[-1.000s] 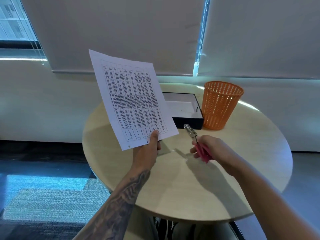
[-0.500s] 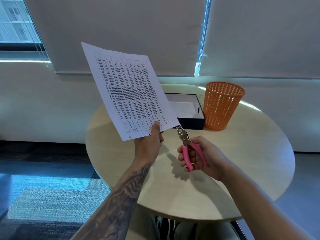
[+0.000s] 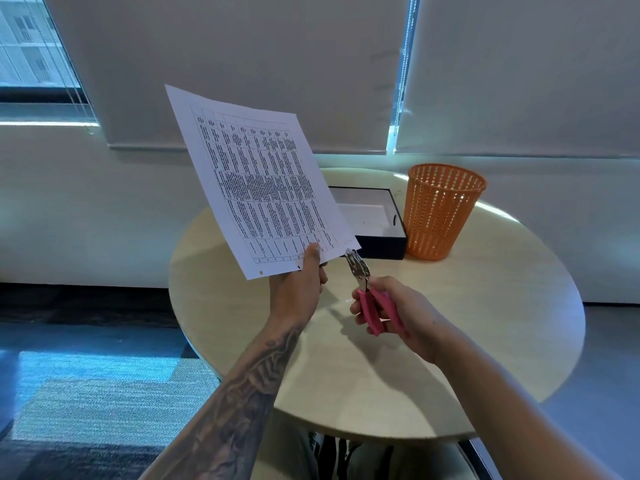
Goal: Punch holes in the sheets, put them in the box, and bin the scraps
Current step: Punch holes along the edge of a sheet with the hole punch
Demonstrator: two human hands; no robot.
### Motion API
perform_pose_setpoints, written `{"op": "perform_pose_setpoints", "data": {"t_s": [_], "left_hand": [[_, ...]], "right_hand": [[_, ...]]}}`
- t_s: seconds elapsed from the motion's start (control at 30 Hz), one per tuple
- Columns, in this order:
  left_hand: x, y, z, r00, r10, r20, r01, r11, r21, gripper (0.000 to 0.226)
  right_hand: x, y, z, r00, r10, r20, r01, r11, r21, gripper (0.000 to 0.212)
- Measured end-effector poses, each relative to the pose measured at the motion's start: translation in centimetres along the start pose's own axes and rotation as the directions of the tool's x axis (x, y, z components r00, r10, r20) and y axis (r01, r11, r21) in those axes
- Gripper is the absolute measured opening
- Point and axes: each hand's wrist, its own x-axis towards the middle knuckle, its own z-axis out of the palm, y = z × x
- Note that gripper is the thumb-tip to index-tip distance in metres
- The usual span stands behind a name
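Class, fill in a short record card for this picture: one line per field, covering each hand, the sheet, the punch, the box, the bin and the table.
Left hand: pinches the sheet's lower edge, holding it up
Right hand: grips the punch's pink handles
Sheet: printed table, one hole near its lower left corner
Punch: metal head at the sheet's lower right corner
Box: black, open, white inside, no sheets seen
Bin: orange mesh, upright, right of the box
Table: round, pale wood
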Motion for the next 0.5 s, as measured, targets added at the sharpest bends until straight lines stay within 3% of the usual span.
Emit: {"op": "perform_pose_setpoints", "data": {"t_s": [0.3, 0.5], "left_hand": [[-0.4, -0.2, 0.2, 1.0, -0.018, 0.01, 0.017, 0.999, 0.041, 0.035], [-0.7, -0.1, 0.1, 0.999, -0.035, 0.021, 0.034, 0.999, 0.033, 0.037]], "right_hand": [[0.4, 0.1, 1.0, 0.999, 0.042, -0.003, -0.043, 0.999, -0.032, 0.043], [0.5, 0.3, 1.2, 0.999, 0.002, -0.041, -0.007, 0.993, -0.116, 0.06]]}}
